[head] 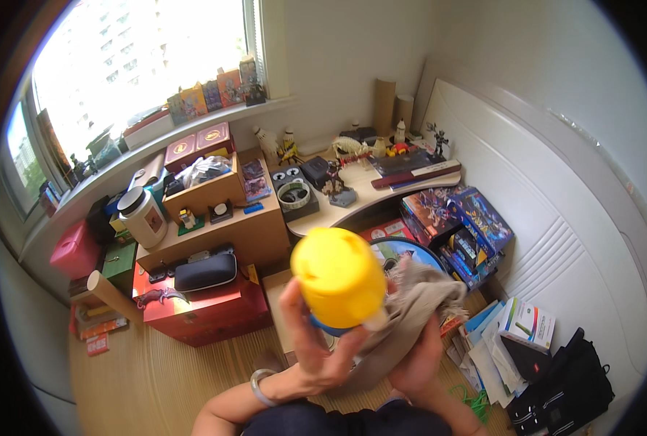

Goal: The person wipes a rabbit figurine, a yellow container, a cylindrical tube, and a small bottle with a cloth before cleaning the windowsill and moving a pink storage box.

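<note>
A rounded yellow plastic object (339, 278) with a blue part beneath it is raised before me, slightly blurred; its exact kind is unclear. My left hand (321, 349) grips it from below, with a pale bangle on the wrist. Bunched in my right hand (419, 359) is a grey-brown cloth (405, 327) with a frayed edge. The cloth lies against the right side of the yellow object. Some of my right fingers are hidden behind the fabric.
A red box (209, 319) bears a dark zip case (205, 272) and a toy knife. Behind stand a white jar (142, 218) and an open cardboard box (206, 191). Figurines crowd a curved shelf (323, 215). Game boxes (478, 218), papers and a black bag (566, 387) lie right.
</note>
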Demonstrator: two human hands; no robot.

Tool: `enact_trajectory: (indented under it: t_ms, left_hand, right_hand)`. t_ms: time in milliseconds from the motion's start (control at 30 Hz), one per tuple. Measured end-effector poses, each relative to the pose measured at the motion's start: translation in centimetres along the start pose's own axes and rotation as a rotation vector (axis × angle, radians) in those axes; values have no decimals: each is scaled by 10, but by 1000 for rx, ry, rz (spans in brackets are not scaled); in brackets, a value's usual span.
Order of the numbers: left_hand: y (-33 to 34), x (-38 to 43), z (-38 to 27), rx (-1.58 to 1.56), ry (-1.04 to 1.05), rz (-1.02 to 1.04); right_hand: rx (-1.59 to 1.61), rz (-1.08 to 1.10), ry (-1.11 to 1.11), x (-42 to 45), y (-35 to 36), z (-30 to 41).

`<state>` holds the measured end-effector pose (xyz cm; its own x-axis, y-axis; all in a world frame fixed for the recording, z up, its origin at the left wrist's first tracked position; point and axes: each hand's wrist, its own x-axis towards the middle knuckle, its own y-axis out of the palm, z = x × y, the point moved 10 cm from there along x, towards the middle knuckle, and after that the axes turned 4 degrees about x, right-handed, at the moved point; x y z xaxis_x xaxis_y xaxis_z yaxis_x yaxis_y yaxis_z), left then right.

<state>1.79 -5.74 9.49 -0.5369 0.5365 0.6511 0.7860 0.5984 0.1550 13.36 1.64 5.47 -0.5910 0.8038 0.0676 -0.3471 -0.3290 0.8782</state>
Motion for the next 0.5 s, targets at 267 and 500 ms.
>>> enact_trajectory:
  t_ms: [267,500]
  left_hand:
    - [-8,7,25,-175,-212,-14]
    - [7,41,60,86,-188,331]
  right_hand:
    - [-1461,-271,-561,38,-50,95]
    - [-729,383,-116,80,19,12]
